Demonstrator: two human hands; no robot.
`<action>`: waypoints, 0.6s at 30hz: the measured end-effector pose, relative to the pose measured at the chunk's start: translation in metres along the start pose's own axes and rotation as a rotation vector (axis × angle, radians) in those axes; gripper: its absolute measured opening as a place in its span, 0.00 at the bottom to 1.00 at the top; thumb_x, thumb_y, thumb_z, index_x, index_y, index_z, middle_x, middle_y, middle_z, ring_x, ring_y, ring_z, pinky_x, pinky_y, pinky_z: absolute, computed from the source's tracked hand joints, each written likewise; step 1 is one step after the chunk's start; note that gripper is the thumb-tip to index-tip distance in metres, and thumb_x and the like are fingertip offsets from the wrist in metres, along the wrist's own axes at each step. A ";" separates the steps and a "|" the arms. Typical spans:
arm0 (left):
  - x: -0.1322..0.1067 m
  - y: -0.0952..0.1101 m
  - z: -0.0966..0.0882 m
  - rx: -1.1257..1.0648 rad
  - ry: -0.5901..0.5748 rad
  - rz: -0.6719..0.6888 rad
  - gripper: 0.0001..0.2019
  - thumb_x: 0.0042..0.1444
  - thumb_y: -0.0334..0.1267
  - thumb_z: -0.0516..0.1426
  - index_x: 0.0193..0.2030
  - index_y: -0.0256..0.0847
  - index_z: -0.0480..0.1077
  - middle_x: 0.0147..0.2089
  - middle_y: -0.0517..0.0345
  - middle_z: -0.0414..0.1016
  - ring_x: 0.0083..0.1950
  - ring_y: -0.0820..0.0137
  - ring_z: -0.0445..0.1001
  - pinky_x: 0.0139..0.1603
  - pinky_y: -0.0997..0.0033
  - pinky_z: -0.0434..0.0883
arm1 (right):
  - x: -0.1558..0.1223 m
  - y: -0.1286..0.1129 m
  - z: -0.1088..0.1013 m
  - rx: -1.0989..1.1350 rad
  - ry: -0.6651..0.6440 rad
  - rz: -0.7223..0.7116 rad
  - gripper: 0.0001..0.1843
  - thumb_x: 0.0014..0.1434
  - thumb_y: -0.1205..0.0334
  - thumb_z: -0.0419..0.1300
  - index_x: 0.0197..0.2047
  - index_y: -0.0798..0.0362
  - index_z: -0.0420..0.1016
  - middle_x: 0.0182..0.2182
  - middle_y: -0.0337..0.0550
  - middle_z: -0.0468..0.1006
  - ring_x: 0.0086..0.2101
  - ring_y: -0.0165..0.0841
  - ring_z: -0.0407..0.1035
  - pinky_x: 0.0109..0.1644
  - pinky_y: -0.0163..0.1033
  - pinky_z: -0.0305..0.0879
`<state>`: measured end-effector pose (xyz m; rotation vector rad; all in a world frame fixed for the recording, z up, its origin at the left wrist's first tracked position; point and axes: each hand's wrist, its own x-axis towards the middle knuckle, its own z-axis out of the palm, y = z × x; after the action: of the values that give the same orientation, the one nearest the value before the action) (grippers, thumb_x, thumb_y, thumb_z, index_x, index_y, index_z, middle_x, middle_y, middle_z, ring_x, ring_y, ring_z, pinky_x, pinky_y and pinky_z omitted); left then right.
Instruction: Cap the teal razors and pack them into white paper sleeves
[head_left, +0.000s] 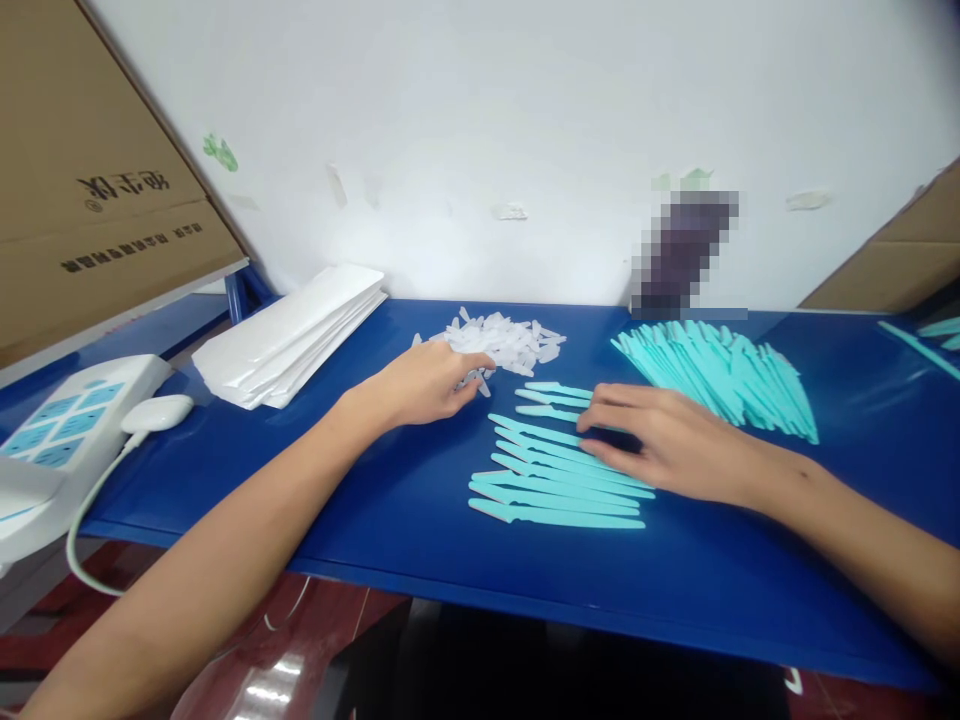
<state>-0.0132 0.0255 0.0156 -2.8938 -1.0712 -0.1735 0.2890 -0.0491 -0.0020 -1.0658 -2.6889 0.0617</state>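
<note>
The left hand [431,383] is resting at the edge of the caps [517,340] — whether it is gripping one, I cannot tell. The right hand [664,440] is curving over the row of sticks [559,491], finger and thumb parted; any grip is staying hidden. The step seems to be picking among caps and straightening sticks, and the next move is probably calling for a light pinch. The slender teal sticks are lying roughly parallel on the counter [375,500], beside a denser pile [720,372].

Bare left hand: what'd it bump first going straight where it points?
The left hand would probably meet the heap of small translucent white plastic pieces first; it may already touch some.
</note>
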 end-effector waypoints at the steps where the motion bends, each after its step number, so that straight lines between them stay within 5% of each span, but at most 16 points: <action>1: 0.000 0.001 0.001 0.005 -0.003 0.001 0.19 0.67 0.39 0.51 0.60 0.39 0.73 0.21 0.58 0.72 0.25 0.67 0.72 0.33 0.67 0.65 | 0.000 0.001 0.000 0.003 0.000 0.005 0.17 0.71 0.55 0.51 0.45 0.53 0.79 0.38 0.46 0.77 0.29 0.31 0.70 0.31 0.38 0.62; 10: 0.001 0.001 -0.002 0.007 -0.066 0.040 0.14 0.64 0.33 0.53 0.51 0.45 0.79 0.39 0.54 0.83 0.37 0.65 0.78 0.35 0.69 0.65 | -0.001 0.004 -0.005 0.062 -0.090 0.168 0.12 0.69 0.54 0.53 0.40 0.50 0.75 0.35 0.42 0.75 0.24 0.29 0.65 0.27 0.38 0.59; 18: 0.001 0.004 0.002 -0.038 0.049 0.081 0.10 0.67 0.35 0.53 0.46 0.39 0.76 0.46 0.48 0.76 0.45 0.63 0.75 0.41 0.68 0.66 | -0.006 0.004 -0.010 0.135 -0.173 0.209 0.13 0.69 0.50 0.52 0.42 0.49 0.71 0.37 0.42 0.73 0.25 0.30 0.66 0.28 0.39 0.59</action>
<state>-0.0094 0.0230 0.0136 -2.9439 -0.9521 -0.2624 0.2983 -0.0508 0.0055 -1.3494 -2.6637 0.3838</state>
